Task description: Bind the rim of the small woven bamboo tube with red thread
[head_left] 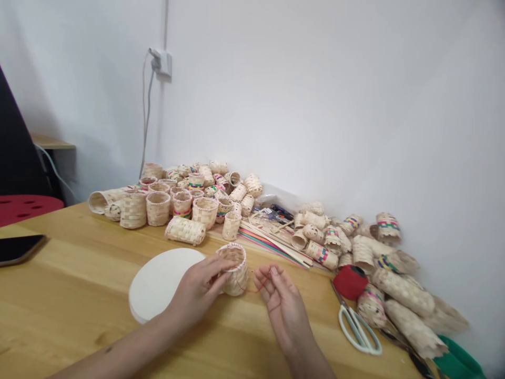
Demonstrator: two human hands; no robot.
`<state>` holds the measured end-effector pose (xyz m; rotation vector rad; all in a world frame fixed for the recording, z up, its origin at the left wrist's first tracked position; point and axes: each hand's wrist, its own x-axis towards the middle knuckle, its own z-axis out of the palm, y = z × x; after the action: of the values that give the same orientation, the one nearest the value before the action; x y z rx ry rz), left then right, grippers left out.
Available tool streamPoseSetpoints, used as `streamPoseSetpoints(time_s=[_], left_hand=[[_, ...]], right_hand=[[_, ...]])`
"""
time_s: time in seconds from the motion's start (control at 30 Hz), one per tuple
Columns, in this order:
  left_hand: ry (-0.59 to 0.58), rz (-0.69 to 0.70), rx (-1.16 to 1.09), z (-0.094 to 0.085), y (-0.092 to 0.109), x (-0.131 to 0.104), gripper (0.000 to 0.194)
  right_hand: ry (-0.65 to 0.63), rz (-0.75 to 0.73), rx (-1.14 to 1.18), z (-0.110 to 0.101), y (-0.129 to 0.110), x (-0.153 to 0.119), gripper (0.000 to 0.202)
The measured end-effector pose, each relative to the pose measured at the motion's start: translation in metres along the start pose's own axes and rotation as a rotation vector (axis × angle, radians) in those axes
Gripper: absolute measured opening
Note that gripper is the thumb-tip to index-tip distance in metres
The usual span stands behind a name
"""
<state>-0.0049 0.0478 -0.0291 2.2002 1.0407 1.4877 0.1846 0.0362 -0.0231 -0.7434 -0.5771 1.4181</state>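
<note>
A small woven basket (238,281) with red-and-white stitching round its rim stands upright on the table. My left hand (203,287) pinches its near left side, fingers over the rim. From the basket a thin red thread (252,291) runs across to my right hand (282,305), which is raised just to the right with thumb and fingertips closed on it. Whether a needle is there as well is too small to see. Partly behind my left forearm lies a round white disc (158,284).
Several finished baskets (158,208) crowd the back left. Coloured strips (272,245) lie mid-back. More woven pieces (406,289), a red thread spool (350,281) and white-handled scissors (360,329) are at right. A phone (19,250) rests at the left edge of the wooden table (90,263).
</note>
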Motion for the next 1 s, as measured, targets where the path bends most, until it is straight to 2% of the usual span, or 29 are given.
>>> streamPoseSetpoints(time_s=[0.1, 0.23, 0.43, 0.57, 0.67, 0.8, 0.87, 1.0], left_hand=[[-0.005, 0.020, -0.005, -0.001, 0.001, 0.001, 0.023], [0.020, 0.024, 0.003, -0.004, 0.001, 0.003, 0.025], [0.165, -0.040, 0.075, -0.014, -0.005, 0.012, 0.025], [0.207, -0.063, 0.082, -0.020, -0.013, 0.018, 0.025], [0.228, -0.096, 0.065, -0.019, -0.016, 0.018, 0.024], [0.239, -0.178, 0.075, -0.016, -0.011, 0.016, 0.014], [0.218, -0.150, 0.085, -0.016, -0.007, 0.016, 0.008], [0.178, -0.033, 0.062, -0.016, -0.003, 0.015, 0.015]], right_hand=[[-0.054, -0.048, -0.015, 0.005, -0.002, -0.004, 0.040], [-0.221, -0.090, -0.173, 0.012, -0.001, -0.016, 0.034], [-0.459, 0.065, -0.403, 0.016, 0.014, -0.032, 0.042], [-0.558, 0.159, -0.483, 0.014, 0.013, -0.032, 0.045], [-0.549, 0.139, -0.529, 0.011, 0.007, -0.028, 0.045], [-0.454, 0.068, -0.526, 0.008, 0.004, -0.023, 0.043], [-0.414, 0.044, -0.512, 0.008, 0.003, -0.021, 0.043], [-0.383, -0.013, -0.535, 0.009, 0.000, -0.020, 0.046]])
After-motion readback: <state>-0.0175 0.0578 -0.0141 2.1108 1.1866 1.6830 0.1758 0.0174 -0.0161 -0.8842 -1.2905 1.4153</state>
